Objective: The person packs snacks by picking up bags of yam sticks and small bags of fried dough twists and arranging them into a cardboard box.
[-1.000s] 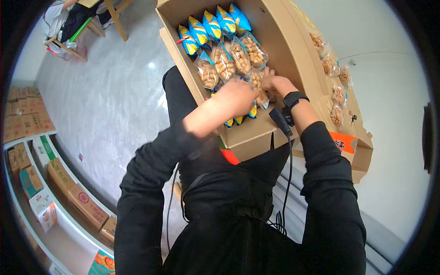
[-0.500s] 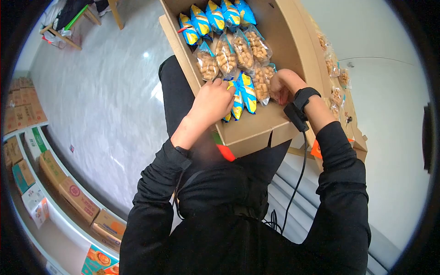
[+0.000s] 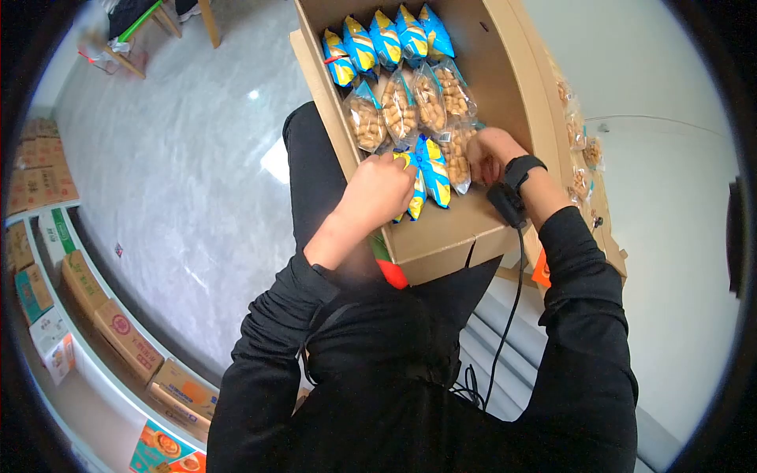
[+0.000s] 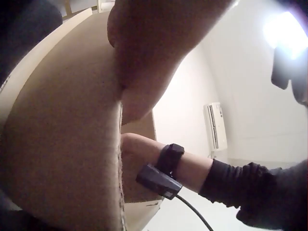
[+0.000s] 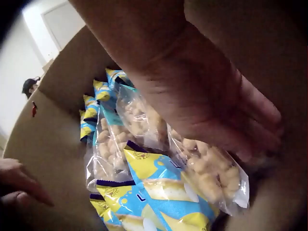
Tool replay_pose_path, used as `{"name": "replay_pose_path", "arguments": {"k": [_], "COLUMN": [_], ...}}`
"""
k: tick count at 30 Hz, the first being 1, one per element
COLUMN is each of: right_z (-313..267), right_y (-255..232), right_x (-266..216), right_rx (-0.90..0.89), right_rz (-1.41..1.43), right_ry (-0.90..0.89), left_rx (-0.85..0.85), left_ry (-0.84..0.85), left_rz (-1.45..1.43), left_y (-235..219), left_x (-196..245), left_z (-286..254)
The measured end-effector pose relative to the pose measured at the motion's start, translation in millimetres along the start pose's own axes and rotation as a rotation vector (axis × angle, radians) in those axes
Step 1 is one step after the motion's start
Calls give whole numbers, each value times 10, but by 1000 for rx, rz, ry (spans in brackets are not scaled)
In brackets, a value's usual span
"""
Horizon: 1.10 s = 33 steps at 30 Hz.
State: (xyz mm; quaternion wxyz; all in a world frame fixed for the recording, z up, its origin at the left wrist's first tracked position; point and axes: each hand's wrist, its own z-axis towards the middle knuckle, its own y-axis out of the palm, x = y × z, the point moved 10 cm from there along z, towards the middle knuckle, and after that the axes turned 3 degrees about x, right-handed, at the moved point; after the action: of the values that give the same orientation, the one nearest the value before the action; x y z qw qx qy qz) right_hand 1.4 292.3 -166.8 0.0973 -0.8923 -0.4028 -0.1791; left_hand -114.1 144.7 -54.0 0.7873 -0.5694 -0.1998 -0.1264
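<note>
An open cardboard box holds rows of blue-and-yellow snack packets and clear bags of beige, peanut-shaped snacks. My left hand is at the box's left side, over the near packets, its fingers loosely bent. In the right wrist view, the left fingers show apart from those packets. My right hand reaches down along the right wall, beside the nearest clear bag. In the right wrist view, its fingers extend over that bag's outer edge; the fingertips are partly in shadow.
Several more clear snack bags lie on a wooden surface right of the box. A wrist camera with a cable hangs at my right wrist. Shelves with cartons stand at lower left, and a chair at upper left.
My left hand has drawn back from the clear bags to the box's left side, uncovering the near blue packets. My right hand has moved right and down, to the right wall.
</note>
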Motion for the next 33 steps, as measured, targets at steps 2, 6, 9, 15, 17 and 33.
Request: {"name": "replay_pose_path", "arguments": {"k": [2, 6, 9, 15, 17, 33], "right_z": [-193, 463, -159, -198, -289, -821], "right_y": [-166, -535, -455, -404, -329, -482], "right_x": [-124, -195, -237, -390, -448, -937], "right_rx": [140, 521, 691, 519, 625, 607], "right_rz": [-156, -138, 109, -154, -258, 320], "right_ry": [-51, -156, -339, -128, -52, -867], "left_rx": [-66, -101, -65, -22, -68, -60], "left_ry": [0, 1, -9, 4, -6, -13], "left_rz": [-12, 11, 58, 24, 20, 42], "left_y": [60, 113, 65, -14, 24, 32], "left_x": [-12, -7, 15, 38, 26, 23], "left_z": [5, -8, -2, 31, 5, -15]}}
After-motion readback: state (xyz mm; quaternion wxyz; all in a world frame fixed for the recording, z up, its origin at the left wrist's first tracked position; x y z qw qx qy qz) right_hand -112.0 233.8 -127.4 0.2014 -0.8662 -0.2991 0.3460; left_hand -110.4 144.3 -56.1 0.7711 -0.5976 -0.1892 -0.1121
